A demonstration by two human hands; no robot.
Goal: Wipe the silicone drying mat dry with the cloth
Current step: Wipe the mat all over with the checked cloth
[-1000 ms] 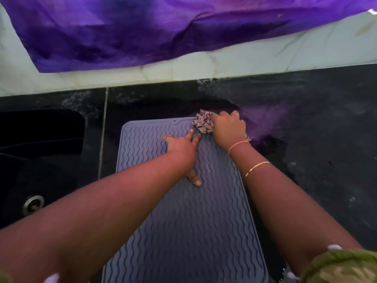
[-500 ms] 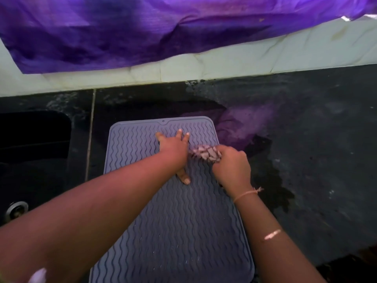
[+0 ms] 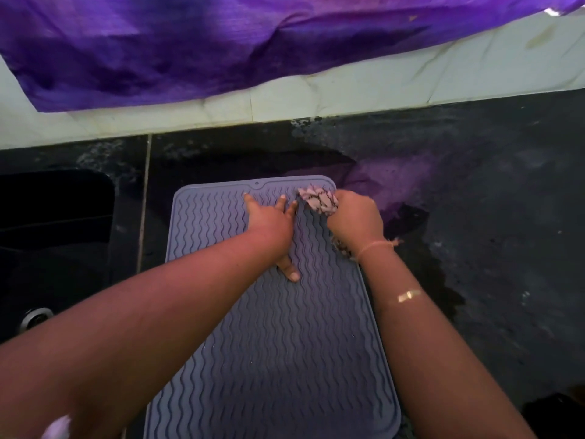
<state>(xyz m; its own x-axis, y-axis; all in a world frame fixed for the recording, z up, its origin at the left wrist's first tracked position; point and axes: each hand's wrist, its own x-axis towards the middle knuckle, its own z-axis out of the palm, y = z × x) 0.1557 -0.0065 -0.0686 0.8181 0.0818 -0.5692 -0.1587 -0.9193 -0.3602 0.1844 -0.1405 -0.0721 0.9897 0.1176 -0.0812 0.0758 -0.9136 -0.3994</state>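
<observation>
On the dark tabletop point(image 3: 474, 217), the silicone drying mat point(image 3: 278, 327) is being pinned flat by the left hand point(image 3: 272, 223), fingers splayed, holding nothing. At the mat's far right corner the cloth point(image 3: 318, 198) is being pressed, bunched in the right hand's point(image 3: 356, 217) closed grip. Strokes are best run along the wavy ridges, pressure kept even.

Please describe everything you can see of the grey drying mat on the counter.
The grey rectangular silicone mat has rounded corners, a raised rim and rows of wavy ridges, with a small notch at the middle of its far edge. It lies flat on the dark counter, right of the black sink. The left hand presses flat on it with fingers spread; the right hand holds a crumpled patterned cloth against its far right corner. Its near edge leaves the frame.
</observation>
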